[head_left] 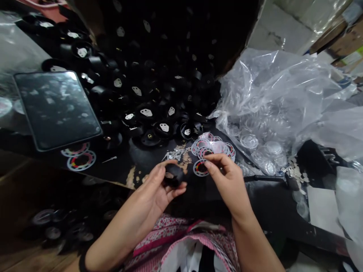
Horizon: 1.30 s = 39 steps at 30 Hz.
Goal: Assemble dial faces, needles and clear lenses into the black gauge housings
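The left hand is closed around a black cup, lifted just over the table. The right hand is apart from it, thumb and forefinger at the edge of a printed disc; whether they pinch it, I cannot tell. No disc shows in the held cup, so that joining looks undone. More discs lie just beyond. Heaped cups, a tablet and a clear bag crowd the far side.
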{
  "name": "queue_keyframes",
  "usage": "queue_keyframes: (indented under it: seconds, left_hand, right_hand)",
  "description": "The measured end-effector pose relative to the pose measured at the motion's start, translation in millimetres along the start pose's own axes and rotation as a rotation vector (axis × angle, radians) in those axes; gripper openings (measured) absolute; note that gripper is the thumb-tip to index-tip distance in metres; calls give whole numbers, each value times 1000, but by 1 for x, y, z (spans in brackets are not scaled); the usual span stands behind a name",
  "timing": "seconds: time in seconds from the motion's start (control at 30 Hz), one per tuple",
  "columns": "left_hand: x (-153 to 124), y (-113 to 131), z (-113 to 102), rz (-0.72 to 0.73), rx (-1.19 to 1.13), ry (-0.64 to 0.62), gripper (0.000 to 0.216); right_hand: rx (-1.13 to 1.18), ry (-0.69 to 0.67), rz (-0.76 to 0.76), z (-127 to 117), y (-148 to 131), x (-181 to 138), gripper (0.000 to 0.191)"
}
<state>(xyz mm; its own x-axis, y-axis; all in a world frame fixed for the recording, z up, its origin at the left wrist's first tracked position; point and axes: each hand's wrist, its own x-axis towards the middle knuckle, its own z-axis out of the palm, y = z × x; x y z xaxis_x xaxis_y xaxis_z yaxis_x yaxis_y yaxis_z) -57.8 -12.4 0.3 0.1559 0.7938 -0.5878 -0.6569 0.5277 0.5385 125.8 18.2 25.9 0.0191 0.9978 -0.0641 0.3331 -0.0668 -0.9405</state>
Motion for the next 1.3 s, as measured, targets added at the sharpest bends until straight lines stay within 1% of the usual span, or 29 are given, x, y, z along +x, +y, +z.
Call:
queue_keyframes:
  seconds: [0.07,0.17,0.27,0.33,0.43,0.5,0.6,0.73,0.93,1.03,1.1,1.3]
  left_hand:
    - [2,-1,1,-58,-44,-9,26]
    - [2,-3,0,-83,-68,7,20]
    - [0,-6,0,-45,1,28,22]
    - [-2,-8,1,-8,58,-17,25]
    - [-4,-11,3,43,72,-90,26]
    - [-5,-13,3,54,76,-94,28]
    - [-3,-14,-1,64,159,-74,33]
    - [1,-16,-8,66,268,-92,38]
    - [1,-19,-6,25,177,-67,34]
    - [2,-21,-8,18,177,-77,33]
    - [3,-22,-10,30,196,-86,33]
    - [5,-23,-13,76,312,-72,41]
  right_hand:
    - [-17,19,-36,-2,-2,-4,10]
    - [-37,-43,-115,1,-7,-9,11]
    - [-70,-72,-169,7,-11,-13,14]
    - [-92,-72,-196,11,-13,-15,16]
    - [-157,-101,-238,17,-16,-15,17]
    - [-197,-116,-193,18,-18,-14,11]
    - [-214,-152,-92,16,-20,-11,3]
    - [-157,-184,-47,13,-20,-8,6]
    - [-100,-170,36,16,-15,-8,5]
    - [-51,-157,79,18,-12,-7,6]
    - [-65,-162,89,18,-11,-7,7]
    - [-204,-219,90,17,-9,-7,12]
